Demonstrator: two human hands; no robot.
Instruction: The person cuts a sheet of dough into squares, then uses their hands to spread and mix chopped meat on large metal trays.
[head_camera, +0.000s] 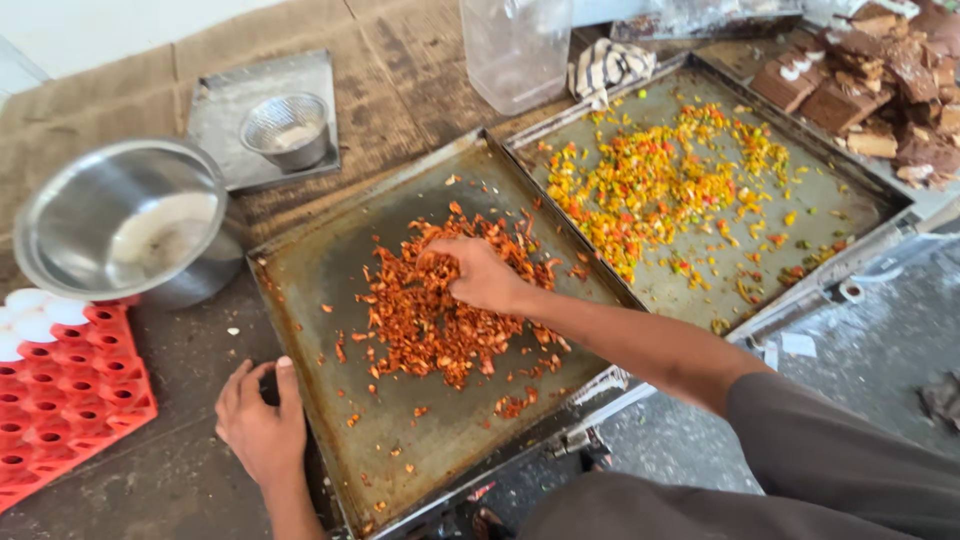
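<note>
Reddish-brown shreds (440, 310) lie heaped in the middle of a worn metal tray (330, 270), with loose bits scattered toward its edges. The right hand (480, 272) is down on the far side of the heap, fingers curled into the shreds as if scooping; whether it has closed on any cannot be told. The left hand (262, 420) rests open at the tray's near left edge, thumb against the rim, holding nothing.

Just beside this tray, to the right and touching it along one side, sits a second tray (850, 190) strewn with yellow, orange and green bits (660, 180). Beyond that, at the top right corner, is a pile of brown cake pieces (880, 90) with white flecks. A clear plastic jar (515, 50) stands behind the two trays, and a striped cloth (608, 68) lies crumpled next to it.

To the left, a large steel bowl (120, 225) sits with a pale residue inside. Farther back, a small steel strainer (287, 128) stands on a flat metal plate (225, 100). A red egg crate (65, 390) lies at the left edge, with a few white eggs (30, 315) in its far cups.

The table (400, 70) is rough brown, covered with what looks like cardboard, stained and dusty. Below its near edge a grey concrete floor (880, 350) shows on the right. A pale wall (100, 30) runs along the top left.
</note>
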